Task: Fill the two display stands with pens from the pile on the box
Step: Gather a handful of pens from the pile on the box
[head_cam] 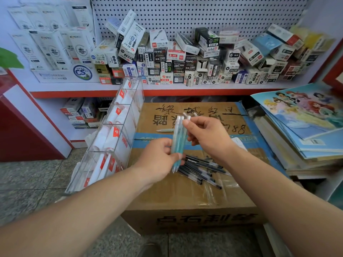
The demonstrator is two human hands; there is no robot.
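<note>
Your two forearms reach in from the bottom edge and meet over the cardboard box (pixel 185 201).

- **Left hand:** Your left hand (pixel 157 160) has its fingers (pixel 173 157) curled round the lower part of a bundle of teal pens (pixel 178 140). The bundle is held upright, above the box.
- **Right hand:** Your right hand (pixel 206 132) pinches the bundle's top ends, with the thumb pressed across them.
- **Pens on the box:** The pile of dark pens (pixel 200 171) lies just beneath your wrists. One loose pen (pixel 165 130) lies farther back.

You appear to be squaring up a handful before loading it. Next comes a swing left to the clear display stand (pixel 118 127), which is touching the box's left side. Choose a compartment with room, because white-and-red packets already sit in them. Keep the bundle tight so no pen slips out. I cannot make out a second stand.
</note>
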